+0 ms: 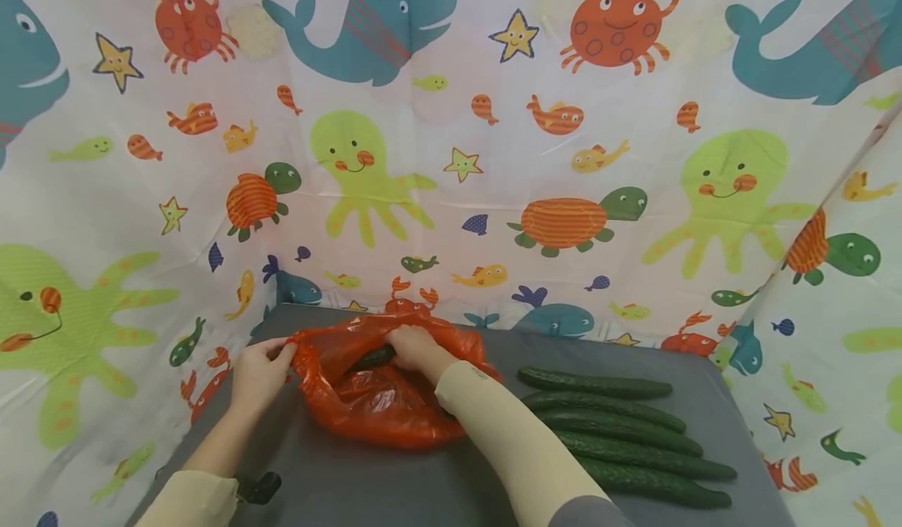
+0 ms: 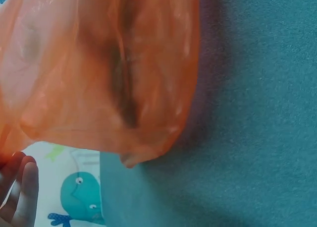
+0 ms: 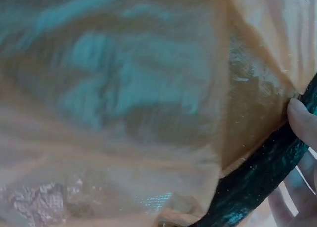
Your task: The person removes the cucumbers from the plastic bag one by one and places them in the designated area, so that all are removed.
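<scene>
An orange plastic bag [image 1: 380, 425] lies on the grey table with its mouth spread open. My left hand [image 1: 257, 374] pinches the bag's rim at its left side. Reaching into the mouth, my right hand [image 1: 416, 347] grips a dark green cucumber [image 1: 373, 357]. In the right wrist view the thumb and fingers wrap round that cucumber [image 3: 257, 172], with the bag's film beside it. The left wrist view shows left fingers [image 2: 27, 187] at the bag's edge and a dark long shape through the thin orange film. The bag hides part of the cucumber.
Several cucumbers [image 1: 627, 427] lie side by side on the right of the grey table [image 1: 338, 480], the right forearm passing close to their left ends. A sheet printed with sea animals [image 1: 451, 198] stands behind the table and along both sides.
</scene>
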The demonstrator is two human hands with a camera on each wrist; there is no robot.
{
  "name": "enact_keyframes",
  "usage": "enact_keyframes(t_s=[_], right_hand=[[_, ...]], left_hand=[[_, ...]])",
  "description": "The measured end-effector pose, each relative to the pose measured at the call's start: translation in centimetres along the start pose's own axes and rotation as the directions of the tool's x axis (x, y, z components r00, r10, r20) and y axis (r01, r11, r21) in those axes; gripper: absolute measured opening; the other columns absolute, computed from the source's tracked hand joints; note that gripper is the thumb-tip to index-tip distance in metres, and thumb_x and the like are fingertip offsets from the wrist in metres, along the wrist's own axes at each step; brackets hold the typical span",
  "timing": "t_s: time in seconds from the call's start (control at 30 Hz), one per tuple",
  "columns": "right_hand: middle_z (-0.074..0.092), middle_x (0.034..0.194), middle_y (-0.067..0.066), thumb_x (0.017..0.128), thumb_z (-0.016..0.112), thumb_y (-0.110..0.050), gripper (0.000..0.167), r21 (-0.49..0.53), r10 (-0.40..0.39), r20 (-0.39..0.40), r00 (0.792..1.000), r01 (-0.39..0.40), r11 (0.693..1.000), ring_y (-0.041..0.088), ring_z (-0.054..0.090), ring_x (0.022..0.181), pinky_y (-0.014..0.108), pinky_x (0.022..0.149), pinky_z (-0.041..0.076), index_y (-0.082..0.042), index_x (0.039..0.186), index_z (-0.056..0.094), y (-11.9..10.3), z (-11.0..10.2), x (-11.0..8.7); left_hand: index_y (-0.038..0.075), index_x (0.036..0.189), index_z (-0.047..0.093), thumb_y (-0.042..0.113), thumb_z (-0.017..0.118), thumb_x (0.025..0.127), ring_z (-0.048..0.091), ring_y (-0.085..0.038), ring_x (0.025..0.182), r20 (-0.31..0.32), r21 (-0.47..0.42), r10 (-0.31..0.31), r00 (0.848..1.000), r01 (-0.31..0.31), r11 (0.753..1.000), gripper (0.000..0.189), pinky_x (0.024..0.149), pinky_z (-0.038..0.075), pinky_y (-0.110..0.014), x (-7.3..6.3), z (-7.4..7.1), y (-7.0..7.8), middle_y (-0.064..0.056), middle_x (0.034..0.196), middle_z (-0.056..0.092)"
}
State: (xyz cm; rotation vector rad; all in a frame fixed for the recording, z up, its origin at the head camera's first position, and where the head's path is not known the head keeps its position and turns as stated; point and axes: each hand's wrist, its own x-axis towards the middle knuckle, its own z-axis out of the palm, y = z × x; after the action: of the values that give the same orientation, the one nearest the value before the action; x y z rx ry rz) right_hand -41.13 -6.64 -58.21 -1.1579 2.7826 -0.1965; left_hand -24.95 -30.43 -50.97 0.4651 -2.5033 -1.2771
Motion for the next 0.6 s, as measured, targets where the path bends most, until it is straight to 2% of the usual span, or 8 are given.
enact_keyframes(t_s=[0.1,0.23,0.33,0.47,0.53,0.6], right_hand=[[0.074,0.1,-0.008,0.085,0.083,-0.026,0.024,0.028,0.018,-0.031,0.999,-0.017,0.999,0.015,0.067,0.094,0.035,0.09,0.057,-0.023,0.108,0.077,-0.3,-0.4,0.0],[0.074,0.104,-0.009,0.085,0.082,-0.024,0.026,0.058,0.016,-0.084,0.996,-0.011,0.998,0.013,0.068,0.098,0.033,0.093,0.056,-0.024,0.111,0.076,-1.0,-1.2,0.0],[0.073,0.105,-0.007,0.087,0.079,-0.024,0.027,-0.018,0.022,-0.086,0.996,-0.024,1.0,0.016,0.067,0.099,0.036,0.094,0.055,-0.024,0.113,0.073,-1.7,-1.8,0.0],[0.071,0.1,-0.004,0.087,0.078,-0.027,0.023,-0.138,0.06,-0.05,0.997,-0.066,0.988,0.019,0.067,0.093,0.038,0.086,0.057,-0.023,0.107,0.068,-2.1,-2.3,-0.3],[0.071,0.1,-0.003,0.087,0.079,-0.027,0.023,-0.153,0.065,-0.04,0.997,-0.071,0.986,0.019,0.068,0.093,0.038,0.086,0.058,-0.023,0.107,0.068,-2.1,-2.3,-0.4],[0.071,0.1,-0.003,0.087,0.079,-0.025,0.023,-0.141,0.056,-0.046,0.997,-0.062,0.988,0.02,0.068,0.093,0.038,0.086,0.058,-0.023,0.108,0.069,-1.9,-2.2,-0.5]], left_hand=[[0.0,0.121,0.07,0.033,0.059,0.102,0.072,-0.028,0.073,-0.011,0.001,0.002,1.0,-0.002,1.0,0.04,0.057,0.057,-0.021,0.1,-0.3,0.3,-0.021,0.102,0.074],[-0.001,0.125,0.069,0.035,0.057,0.103,0.072,-0.026,0.076,-0.047,-0.008,-0.006,0.999,0.006,1.0,0.043,0.059,0.057,-0.018,0.0,-0.8,0.5,-0.023,0.109,0.073],[-0.001,0.127,0.068,0.036,0.057,0.103,0.072,-0.027,0.075,-0.07,-0.016,-0.018,0.997,0.017,1.0,0.045,0.059,0.056,-0.017,0.0,-1.1,0.6,-0.024,0.111,0.072],[0.0,0.129,0.067,0.038,0.056,0.103,0.073,-0.032,0.08,-0.081,-0.035,-0.033,0.996,0.03,0.999,0.047,0.06,0.056,-0.016,0.1,-1.0,0.8,-0.024,0.114,0.071],[0.0,0.129,0.067,0.039,0.057,0.103,0.073,-0.034,0.083,-0.088,-0.043,-0.028,0.996,0.024,0.999,0.048,0.06,0.056,-0.015,0.1,-0.9,0.8,-0.023,0.114,0.071],[0.001,0.128,0.068,0.041,0.057,0.102,0.073,-0.029,0.082,-0.081,-0.05,-0.019,0.997,0.015,0.999,0.049,0.061,0.056,-0.014,0.1,-0.8,0.8,-0.023,0.115,0.071]])
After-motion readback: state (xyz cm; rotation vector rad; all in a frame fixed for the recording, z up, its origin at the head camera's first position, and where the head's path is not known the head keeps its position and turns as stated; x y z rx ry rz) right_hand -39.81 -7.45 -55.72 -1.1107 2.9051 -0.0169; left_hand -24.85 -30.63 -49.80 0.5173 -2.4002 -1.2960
